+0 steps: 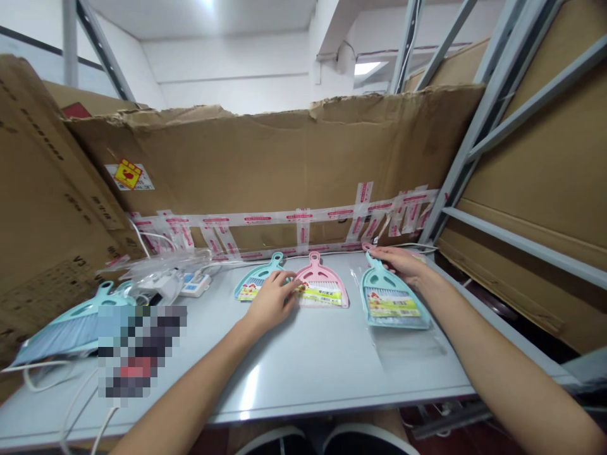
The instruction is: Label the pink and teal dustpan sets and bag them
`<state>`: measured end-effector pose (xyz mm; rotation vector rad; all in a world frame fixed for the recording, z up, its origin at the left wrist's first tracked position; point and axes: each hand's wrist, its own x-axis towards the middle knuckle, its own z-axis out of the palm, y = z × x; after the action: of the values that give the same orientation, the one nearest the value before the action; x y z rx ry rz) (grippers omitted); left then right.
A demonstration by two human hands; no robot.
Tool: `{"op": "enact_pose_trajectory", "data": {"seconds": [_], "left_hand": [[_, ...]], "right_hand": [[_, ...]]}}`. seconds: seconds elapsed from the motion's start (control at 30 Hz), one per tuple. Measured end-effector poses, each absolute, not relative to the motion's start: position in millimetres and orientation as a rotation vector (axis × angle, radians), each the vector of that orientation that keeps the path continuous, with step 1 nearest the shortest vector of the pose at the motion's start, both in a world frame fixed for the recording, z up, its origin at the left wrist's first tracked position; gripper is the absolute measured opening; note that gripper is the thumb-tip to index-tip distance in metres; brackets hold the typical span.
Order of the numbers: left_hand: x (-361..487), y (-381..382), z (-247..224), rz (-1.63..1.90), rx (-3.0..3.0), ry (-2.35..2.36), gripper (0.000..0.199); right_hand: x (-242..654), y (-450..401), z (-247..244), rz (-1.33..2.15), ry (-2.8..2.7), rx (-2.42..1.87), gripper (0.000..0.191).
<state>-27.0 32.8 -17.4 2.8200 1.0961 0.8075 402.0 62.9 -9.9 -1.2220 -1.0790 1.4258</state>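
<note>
My right hand (397,260) is closed round the handle of a teal dustpan-and-brush set (389,303) with a yellow-green label, at the right of the table. My left hand (274,298) rests with fingers apart between a second teal dustpan set (251,281) and a pink dustpan set (327,292), its fingertips at their labels. Both of these sets lie flat, handles toward the back. A pink handle tip (367,247) shows behind my right hand; the rest of it is hidden.
On the grey table (303,366), a larger teal dustpan (71,325) lies at left beside a pixelated patch, white cables and a power strip (194,284). Taped cardboard (284,164) stands behind, metal shelf frames (521,243) at right.
</note>
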Motion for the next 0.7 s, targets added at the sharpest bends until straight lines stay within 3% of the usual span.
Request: {"op": "enact_pose_trajectory", "data": {"seconds": [0.13, 0.27, 0.7], "left_hand": [[-30, 40, -24, 0.734, 2.829, 1.129, 0.042], [-31, 43, -21, 0.688, 2.779, 1.227, 0.042], [-39, 41, -16, 0.735, 2.728, 1.333, 0.031]], "right_hand": [[400, 61, -14, 1.353, -1.268, -1.321, 0.053], [393, 64, -18, 1.109, -1.495, -1.474, 0.054], [373, 93, -30, 0.518, -1.754, -1.566, 0.014]]}}
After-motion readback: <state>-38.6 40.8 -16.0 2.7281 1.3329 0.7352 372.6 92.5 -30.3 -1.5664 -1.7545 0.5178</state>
